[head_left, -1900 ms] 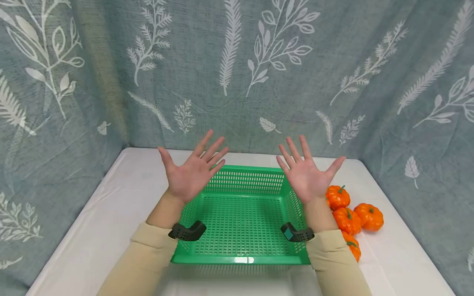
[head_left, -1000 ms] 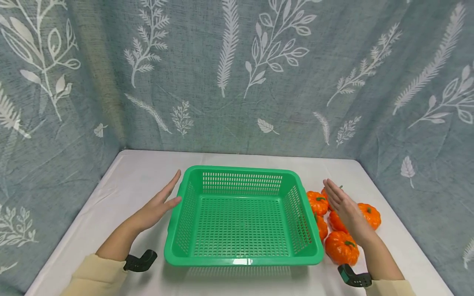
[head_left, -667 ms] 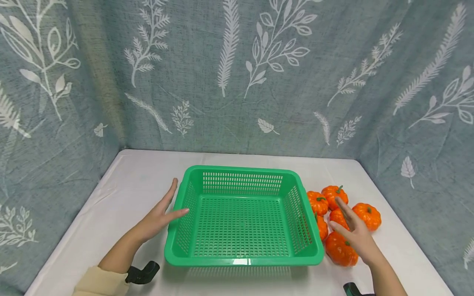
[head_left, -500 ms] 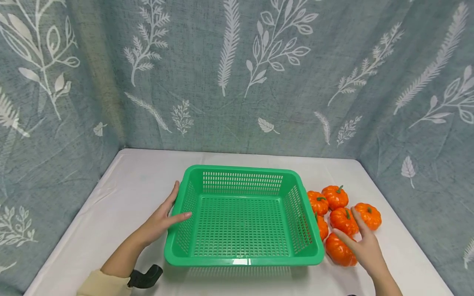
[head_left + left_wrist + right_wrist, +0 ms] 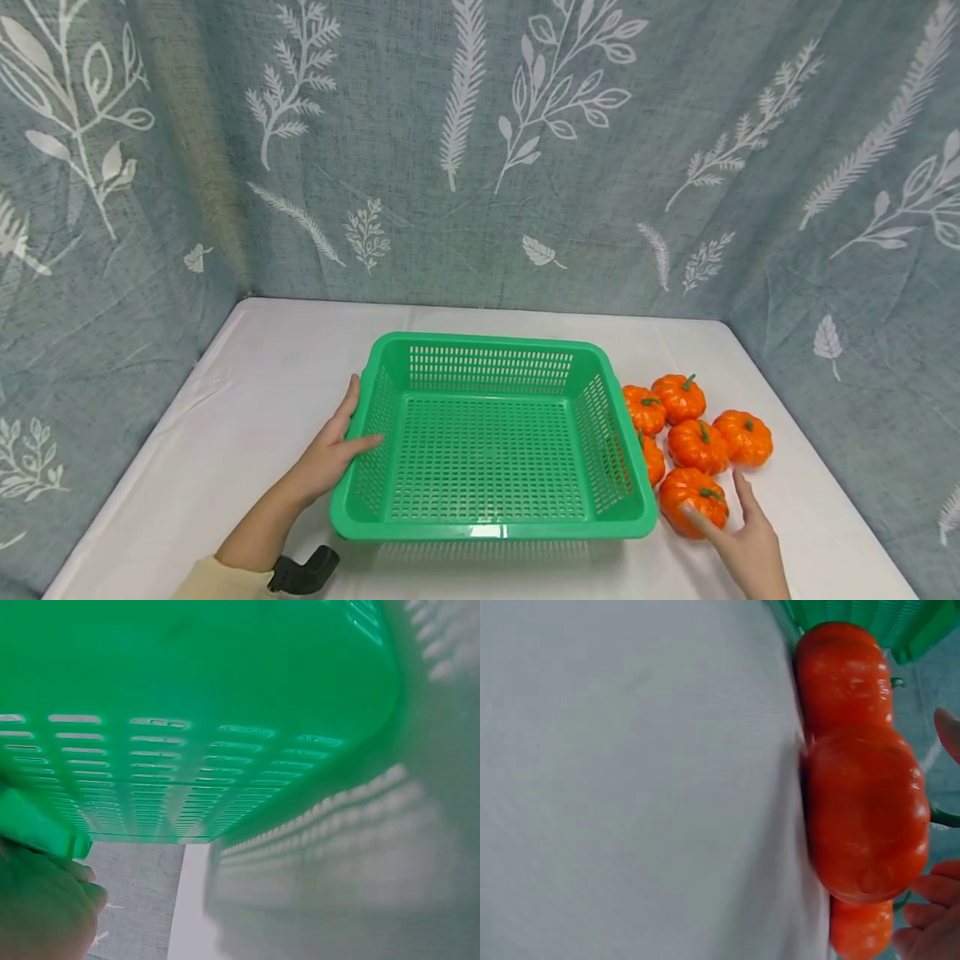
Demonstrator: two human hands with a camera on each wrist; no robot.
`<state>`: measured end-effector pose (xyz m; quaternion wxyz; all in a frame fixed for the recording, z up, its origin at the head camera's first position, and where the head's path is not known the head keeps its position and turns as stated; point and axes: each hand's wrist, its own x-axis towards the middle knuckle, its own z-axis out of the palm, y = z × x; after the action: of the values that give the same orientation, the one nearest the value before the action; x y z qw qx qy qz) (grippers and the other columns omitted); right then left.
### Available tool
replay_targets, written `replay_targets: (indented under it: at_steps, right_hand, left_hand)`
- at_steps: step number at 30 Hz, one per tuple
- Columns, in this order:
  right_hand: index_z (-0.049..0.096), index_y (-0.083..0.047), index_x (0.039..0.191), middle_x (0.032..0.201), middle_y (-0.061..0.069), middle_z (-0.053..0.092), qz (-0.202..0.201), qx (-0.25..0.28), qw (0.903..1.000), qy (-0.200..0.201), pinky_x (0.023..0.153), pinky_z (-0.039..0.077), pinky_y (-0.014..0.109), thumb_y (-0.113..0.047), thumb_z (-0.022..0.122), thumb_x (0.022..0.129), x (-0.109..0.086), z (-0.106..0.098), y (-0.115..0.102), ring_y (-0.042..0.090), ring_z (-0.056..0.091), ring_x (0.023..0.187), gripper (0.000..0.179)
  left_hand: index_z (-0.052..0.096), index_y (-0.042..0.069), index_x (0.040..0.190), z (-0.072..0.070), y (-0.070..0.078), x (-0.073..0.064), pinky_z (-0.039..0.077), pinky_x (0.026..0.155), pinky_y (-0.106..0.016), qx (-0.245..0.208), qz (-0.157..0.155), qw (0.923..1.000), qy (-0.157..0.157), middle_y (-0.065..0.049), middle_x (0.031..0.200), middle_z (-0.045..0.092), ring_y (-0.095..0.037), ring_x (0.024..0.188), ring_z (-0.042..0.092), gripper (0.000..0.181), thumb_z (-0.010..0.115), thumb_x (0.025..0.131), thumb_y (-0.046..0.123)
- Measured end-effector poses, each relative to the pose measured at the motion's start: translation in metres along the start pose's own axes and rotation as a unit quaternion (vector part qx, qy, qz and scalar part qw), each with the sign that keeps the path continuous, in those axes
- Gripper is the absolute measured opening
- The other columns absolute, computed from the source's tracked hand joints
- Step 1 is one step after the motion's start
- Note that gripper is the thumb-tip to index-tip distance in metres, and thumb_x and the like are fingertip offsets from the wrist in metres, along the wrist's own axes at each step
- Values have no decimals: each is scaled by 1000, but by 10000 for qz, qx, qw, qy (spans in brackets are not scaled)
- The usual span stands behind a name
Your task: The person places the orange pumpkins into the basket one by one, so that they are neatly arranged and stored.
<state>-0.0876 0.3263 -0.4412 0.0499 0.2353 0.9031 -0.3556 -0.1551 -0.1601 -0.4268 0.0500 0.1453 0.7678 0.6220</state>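
A green plastic basket (image 5: pixel 491 531) with slotted walls stands mid-table with nothing in it. My left hand (image 5: pixel 325 461) holds its left rim, thumb over the edge and fingers along the outside wall. The left wrist view shows that hand (image 5: pixel 46 904) by the rim, partly cut off. To the right of the basket sit several shiny orange pumpkins with green stems. My right hand (image 5: pixel 752 550) is at the nearest pumpkin (image 5: pixel 692 500), thumb and fingers spread. In the right wrist view, thumb and fingers stand apart from that pumpkin (image 5: pixel 866 814).
A white cloth covers the table (image 5: pixel 255 400). Grey-green curtain (image 5: pixel 480 208) with white leaf prints closes off the back and both sides. Two pumpkins (image 5: pixel 642 410) sit close against the basket's right wall, and another pumpkin (image 5: pixel 744 438) lies farthest right.
Both hands were spread palm-up over the basket, then parted. My left hand has come onto the left rim. My right hand has moved right and nearer, down to the front pumpkin.
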Motion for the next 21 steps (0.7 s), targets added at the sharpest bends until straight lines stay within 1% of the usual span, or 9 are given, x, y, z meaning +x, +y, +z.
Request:
replay_targets:
  at_steps: [4,8,12,17,21]
  right_hand:
    - [-10,-7,145,147,31,0,15,-34,9999,-129,104,18,61,-54,64,75,1,5,4,54,12,130,112]
    - [-10,-5,144,146,33,4,-5,-21,9998,-196,105,17,60,-53,66,74,3,9,7,53,13,130,114]
    - [-11,-6,144,146,32,3,91,64,9998,-185,105,16,60,-56,67,70,4,13,9,51,12,132,119]
    - [-11,-6,144,147,31,3,92,131,9997,-179,106,16,60,-55,68,70,5,15,10,50,12,132,119]
    - [-6,-2,145,146,33,9,26,101,9999,-81,106,18,59,-55,69,70,5,16,9,49,15,131,118]
  left_hand:
    - [-16,9,145,1,0,0,-2,106,-58,31,-22,10000,40,-12,151,-20,-34,138,-17,84,46,87,0]
    - [-16,10,145,2,0,0,-1,106,-59,-5,-69,10000,52,-12,151,-20,-35,138,-16,84,45,87,0]
    - [-15,10,145,3,1,-1,4,106,-55,-4,-61,10000,63,-12,151,-19,-36,138,-13,84,46,87,0]
    - [-16,10,145,3,2,-1,8,105,-51,-21,-39,10000,63,-12,151,-20,-36,138,-11,84,45,88,1]
    - [-15,10,145,3,1,-1,3,107,-54,-56,-108,9999,97,-10,151,-20,-34,138,-14,84,45,87,0]
